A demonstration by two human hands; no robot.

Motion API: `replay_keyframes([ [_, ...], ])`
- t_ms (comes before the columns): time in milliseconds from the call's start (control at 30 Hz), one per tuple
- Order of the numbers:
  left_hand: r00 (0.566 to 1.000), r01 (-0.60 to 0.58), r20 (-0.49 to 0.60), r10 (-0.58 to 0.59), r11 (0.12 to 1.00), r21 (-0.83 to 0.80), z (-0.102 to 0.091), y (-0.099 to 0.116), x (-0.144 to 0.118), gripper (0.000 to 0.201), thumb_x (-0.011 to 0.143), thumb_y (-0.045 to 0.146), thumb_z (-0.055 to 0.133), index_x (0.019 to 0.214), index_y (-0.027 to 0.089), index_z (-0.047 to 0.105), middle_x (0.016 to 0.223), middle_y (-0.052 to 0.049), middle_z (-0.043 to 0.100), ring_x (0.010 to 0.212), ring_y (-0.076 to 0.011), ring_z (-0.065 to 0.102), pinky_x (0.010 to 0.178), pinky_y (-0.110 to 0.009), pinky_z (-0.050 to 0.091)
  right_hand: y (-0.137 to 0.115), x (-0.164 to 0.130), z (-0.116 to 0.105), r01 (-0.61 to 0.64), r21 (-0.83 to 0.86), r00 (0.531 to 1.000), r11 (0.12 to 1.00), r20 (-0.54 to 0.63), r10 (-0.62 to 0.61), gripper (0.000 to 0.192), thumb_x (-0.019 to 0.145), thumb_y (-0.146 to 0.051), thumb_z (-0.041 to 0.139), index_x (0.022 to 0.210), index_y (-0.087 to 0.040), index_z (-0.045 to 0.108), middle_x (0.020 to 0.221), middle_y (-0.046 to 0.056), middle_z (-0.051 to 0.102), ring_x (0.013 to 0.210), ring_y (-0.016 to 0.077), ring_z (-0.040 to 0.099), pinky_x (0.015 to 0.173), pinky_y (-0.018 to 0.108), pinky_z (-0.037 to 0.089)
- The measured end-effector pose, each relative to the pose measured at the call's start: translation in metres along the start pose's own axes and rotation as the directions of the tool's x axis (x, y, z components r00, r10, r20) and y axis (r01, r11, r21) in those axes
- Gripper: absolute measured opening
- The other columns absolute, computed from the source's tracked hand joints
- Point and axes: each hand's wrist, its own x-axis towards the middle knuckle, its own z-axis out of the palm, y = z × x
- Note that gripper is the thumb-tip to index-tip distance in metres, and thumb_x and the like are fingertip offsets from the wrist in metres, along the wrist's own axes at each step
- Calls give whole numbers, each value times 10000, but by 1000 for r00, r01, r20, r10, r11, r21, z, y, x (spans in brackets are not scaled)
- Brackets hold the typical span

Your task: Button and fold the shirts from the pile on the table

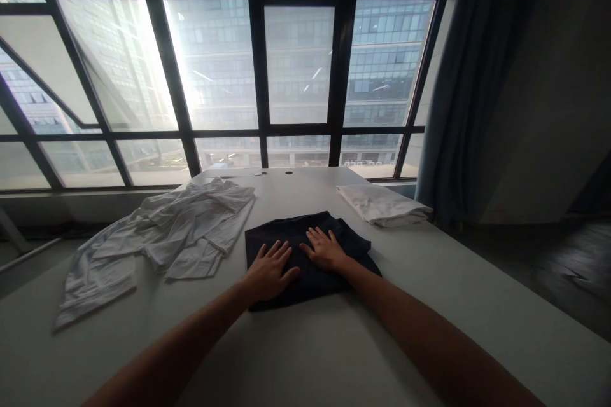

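Note:
A dark navy folded garment (305, 289) lies on the white table (305, 356) in front of me; its exact kind I cannot tell. On its left part rests my left hand (271, 272), palm down with the fingers spread. My right hand (325, 249) lies flat on the upper right part, fingers apart. Neither hand grips the cloth. Some layers show at the garment's right edge, where a corner sticks out. Part of the cloth is hidden under my hands and forearms.
Crumpled white clothing (191, 229) is spread over the table's left side, one end near its edge. A folded white garment (384, 205) lies at the right edge. Large windows (300, 63) stand behind the table, with a blue curtain (470, 95) at the right.

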Motion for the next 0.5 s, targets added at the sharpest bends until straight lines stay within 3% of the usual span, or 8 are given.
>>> replay_keyframes([
  [100,999,-16,36,17,999,-33,2,16,-10,708,972,643,298,1553,238,307,1624,-76,223,1513,-298,134,1206,-537,113,14,6,0,-65,-20,998,998,18,65,735,993,-598,156,1567,-152,269,1641,84,170,1520,245,81,1207,506,5],
  [167,999,-7,34,9,999,-41,2,17,-14,712,971,651,291,1554,243,305,1624,-74,223,1514,-293,132,1208,-528,111,26,7,-1,-171,-53,984,984,-69,167,719,996,-575,191,1564,-141,269,1641,109,170,1518,269,76,1198,532,13],
  [233,999,-3,36,5,999,-50,1,15,-16,717,968,661,286,1552,247,310,1623,-74,226,1514,-290,131,1210,-523,110,39,8,-4,-360,-50,922,932,-171,347,736,982,-578,263,1543,-103,304,1609,188,241,1493,333,160,1173,571,96],
  [300,999,-5,44,7,998,-60,0,12,-16,725,963,672,280,1551,249,313,1623,-74,222,1515,-290,128,1211,-526,108,52,8,-11,-492,5,850,871,-213,481,794,937,-629,365,1494,-63,377,1511,267,385,1410,393,329,1114,570,248],
  [367,998,-7,59,11,997,-74,-1,10,-15,741,957,683,280,1552,241,311,1625,-77,215,1516,-291,121,1211,-531,107,63,11,-21,-527,73,825,847,-197,530,848,863,-666,506,1441,-48,442,1402,289,496,1304,403,461,1032,511,377],
  [500,996,0,84,9,994,-107,-2,9,-13,748,954,684,290,1549,232,316,1626,-74,210,1518,-285,108,1214,-520,101,78,21,-45,-526,238,834,817,-48,550,764,743,-546,743,1274,-16,597,1220,261,632,1091,335,621,864,364,483],
])
